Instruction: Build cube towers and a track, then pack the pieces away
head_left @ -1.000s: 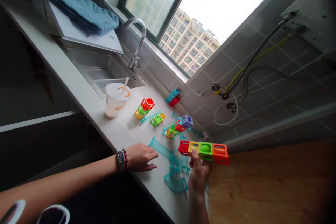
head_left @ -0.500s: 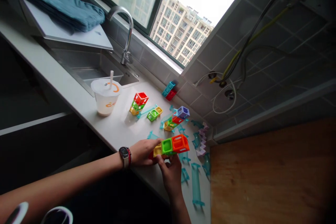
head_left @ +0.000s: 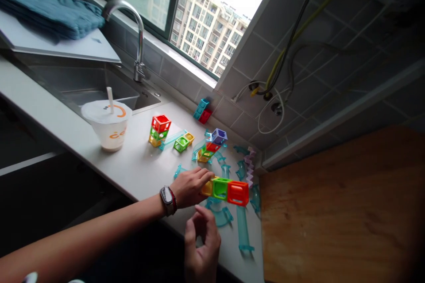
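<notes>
Orange, green and yellow, the row of blocks [head_left: 227, 189] is now in our left hand [head_left: 191, 185] alone. A second ago our right hand [head_left: 203, 245] carried it, and half a second ago both hands were on it; since then the right has let go and drawn back. We judge the handover complete, leaving the right free while the left carries the load.

Our left fingers are closed over the yellow end and hide whatever lies beneath them. Our right fingers are loosely curled, with a gap to the thumb, and we see nothing in them.

Taking the cup [head_left: 106, 130] as our landmark, the row is well to its right and nearer to us, seemingly held above the desk [head_left: 142, 174]. Its long axis lies sideways, dipping slightly in view, with the orange end pointing away from the cup and the yellow end towards it. The red-topped tower [head_left: 159, 131] stands upright just right of the cup, its long axis running up from the desk.
</notes>
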A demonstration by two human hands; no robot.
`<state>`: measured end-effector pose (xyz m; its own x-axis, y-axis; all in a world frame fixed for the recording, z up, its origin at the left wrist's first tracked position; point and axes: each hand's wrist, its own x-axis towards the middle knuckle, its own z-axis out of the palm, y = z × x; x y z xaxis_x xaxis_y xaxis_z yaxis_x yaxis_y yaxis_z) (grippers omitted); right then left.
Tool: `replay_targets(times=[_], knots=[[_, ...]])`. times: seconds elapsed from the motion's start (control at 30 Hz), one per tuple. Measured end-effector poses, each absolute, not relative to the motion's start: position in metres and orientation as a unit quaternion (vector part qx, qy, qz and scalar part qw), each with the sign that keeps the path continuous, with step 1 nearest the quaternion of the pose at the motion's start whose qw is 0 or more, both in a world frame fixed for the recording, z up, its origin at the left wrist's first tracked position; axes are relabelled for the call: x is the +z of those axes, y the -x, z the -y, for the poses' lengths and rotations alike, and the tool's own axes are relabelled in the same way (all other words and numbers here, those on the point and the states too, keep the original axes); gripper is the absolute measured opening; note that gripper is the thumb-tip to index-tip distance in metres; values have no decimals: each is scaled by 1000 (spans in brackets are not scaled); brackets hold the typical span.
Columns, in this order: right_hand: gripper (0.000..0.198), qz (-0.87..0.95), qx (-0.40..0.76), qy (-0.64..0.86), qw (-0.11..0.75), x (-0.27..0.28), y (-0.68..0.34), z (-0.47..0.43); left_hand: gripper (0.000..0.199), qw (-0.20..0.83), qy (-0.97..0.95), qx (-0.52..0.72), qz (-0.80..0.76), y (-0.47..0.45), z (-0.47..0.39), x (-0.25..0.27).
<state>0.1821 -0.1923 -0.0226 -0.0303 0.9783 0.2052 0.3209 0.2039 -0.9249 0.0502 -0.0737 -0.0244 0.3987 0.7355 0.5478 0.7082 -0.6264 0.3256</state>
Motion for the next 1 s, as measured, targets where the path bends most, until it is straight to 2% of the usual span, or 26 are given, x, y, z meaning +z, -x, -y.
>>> replay_targets(times=[0.17,0.33,0.47,0.57,0.7,0.87,1.0], knots=[[50,705,355,478,386,-15,-160,189,35,-38,-877,296,-377,-62,65,-11],[35,754,350,414,372,-5,-157,185,33,-54,-883,285,-370,-67,69,-5],[46,737,342,422,403,-6,-161,190,33,-55,-881,289,-371,-70,73,-5],[43,727,313,440,425,-7,-162,192,34,-61,-882,289,-368,-74,75,-4],[36,760,315,406,399,-7,-166,192,35,-60,-881,295,-365,-77,77,-4],[51,724,352,430,410,-14,-171,193,32,-70,-881,297,-363,-78,77,-10],[46,717,353,436,413,-18,-174,191,28,-73,-880,299,-361,-81,78,-16]])
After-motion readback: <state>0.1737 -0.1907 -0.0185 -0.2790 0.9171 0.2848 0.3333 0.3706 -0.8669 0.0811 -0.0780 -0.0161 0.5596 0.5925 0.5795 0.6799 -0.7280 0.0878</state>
